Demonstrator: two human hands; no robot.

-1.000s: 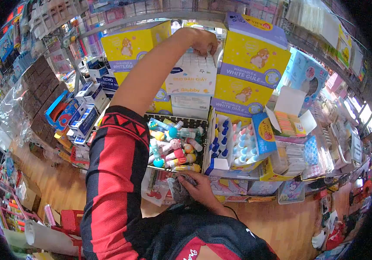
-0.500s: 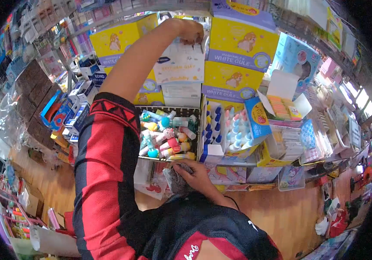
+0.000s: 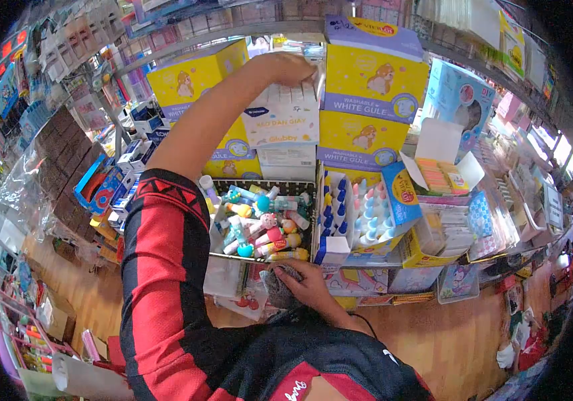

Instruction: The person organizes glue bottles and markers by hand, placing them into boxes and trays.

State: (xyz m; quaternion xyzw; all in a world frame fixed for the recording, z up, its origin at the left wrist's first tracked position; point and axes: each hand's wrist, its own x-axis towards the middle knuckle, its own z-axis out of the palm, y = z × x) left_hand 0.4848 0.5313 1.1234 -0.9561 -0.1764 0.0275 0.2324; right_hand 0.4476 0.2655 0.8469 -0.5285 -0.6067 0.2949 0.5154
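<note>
My left hand [image 3: 292, 67] reaches up at arm's length in a red and black sleeve and rests on top of a white box [image 3: 281, 115], which is stacked between yellow glue boxes [image 3: 370, 80]. Its fingers bend down onto the box top; whether they grip anything is unclear. My right hand [image 3: 308, 286] is low, at the front edge of the shelf. It is closed on a grey cloth [image 3: 274, 287], just below a black wire basket [image 3: 259, 257] full of colourful small bottles.
An open box of blue- and white-capped glue bottles [image 3: 353, 217] stands right of the basket. Small cartons [image 3: 122, 177] crowd the left shelf, and packets and cards [image 3: 473, 227] the right. There is wooden floor [image 3: 447, 341] below and hanging goods above.
My left hand has stayed at the white box's top, shifting only slightly. My right hand keeps the cloth at the shelf edge. The view has moved a little.
</note>
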